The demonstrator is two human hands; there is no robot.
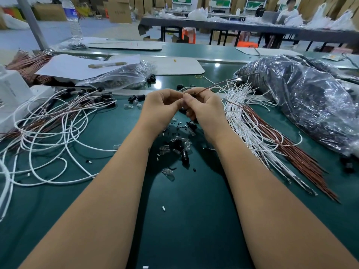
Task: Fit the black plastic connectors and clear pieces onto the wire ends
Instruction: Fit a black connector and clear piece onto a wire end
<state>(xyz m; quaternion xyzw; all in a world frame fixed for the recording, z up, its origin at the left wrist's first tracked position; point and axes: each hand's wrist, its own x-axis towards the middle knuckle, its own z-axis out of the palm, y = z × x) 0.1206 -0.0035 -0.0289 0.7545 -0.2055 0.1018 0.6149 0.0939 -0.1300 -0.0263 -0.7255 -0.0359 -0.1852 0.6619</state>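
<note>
- Your left hand (162, 105) and right hand (204, 107) meet above the tabletop (194, 220), each grip pinched narrow on a thin brown wire (223, 82) that runs up and right.
- Loose black connectors (184, 154) and clear pieces (168, 173) lie just below your wrists.
- Bare green surface lies near you, between your forearms.
- White wires (48, 136) crowd the left, a wire bundle (262, 136) and a plastic bag (303, 101) the right.
</note>
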